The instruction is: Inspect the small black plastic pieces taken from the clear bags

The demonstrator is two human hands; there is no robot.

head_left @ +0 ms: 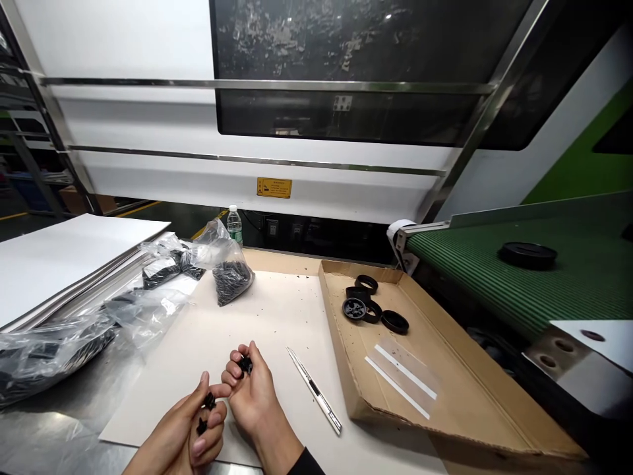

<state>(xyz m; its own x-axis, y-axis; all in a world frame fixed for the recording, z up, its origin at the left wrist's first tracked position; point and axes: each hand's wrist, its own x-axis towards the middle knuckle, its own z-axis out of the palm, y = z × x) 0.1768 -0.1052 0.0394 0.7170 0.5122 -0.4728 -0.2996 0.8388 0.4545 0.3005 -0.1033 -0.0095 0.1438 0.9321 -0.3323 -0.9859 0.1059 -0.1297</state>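
From the head view: my left hand (190,425) pinches a small black plastic piece (209,400) between thumb and forefinger, with another dark bit (201,426) tucked lower in the curled fingers, probably kept in reserve. My right hand (252,389) is closed round a second black part (244,364) at the fingertips, both held just above the white sheet (277,316), close together for fitting, I'd judge. A utility knife (315,390) lies just beside my right hand, within easy reach. The cardboard tray (459,389) holds black rings (368,305). The yellow warning label (273,188) is too small to read.
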